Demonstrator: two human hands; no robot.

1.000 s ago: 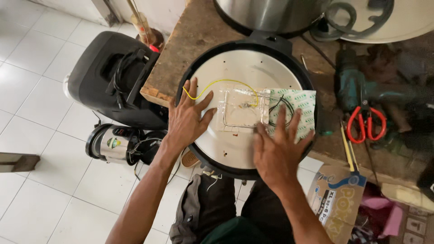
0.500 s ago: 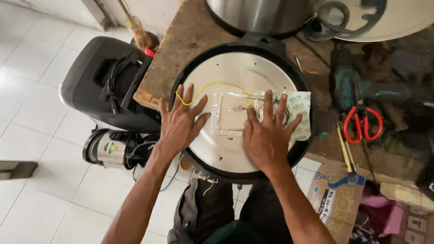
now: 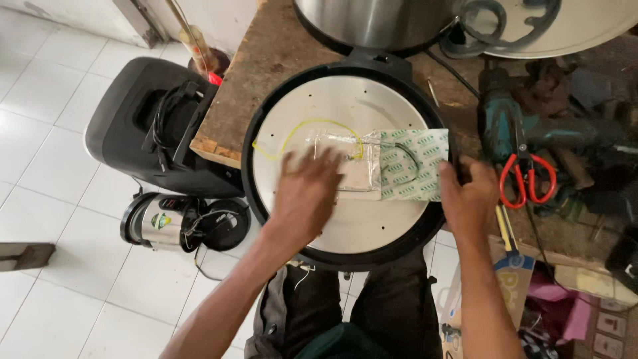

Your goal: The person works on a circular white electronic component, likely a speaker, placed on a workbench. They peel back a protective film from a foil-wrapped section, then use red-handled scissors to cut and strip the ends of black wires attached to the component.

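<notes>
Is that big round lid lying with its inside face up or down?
Inside up: the round lid shows its pale inner plate, with yellow wire exposed; the left hand rests on it.

On the workbench [image 3: 279, 60] lies the round lid [image 3: 345, 219], the scissors [image 3: 525, 176] to its right, the speaker [image 3: 133, 126] on the floor to its left

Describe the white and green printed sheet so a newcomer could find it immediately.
Start at the round black-rimmed lid on the wooden bench. On its pale plate's right side, beside the right hand, lies the sheet. It alone is paper patterned with small green marks.
</notes>
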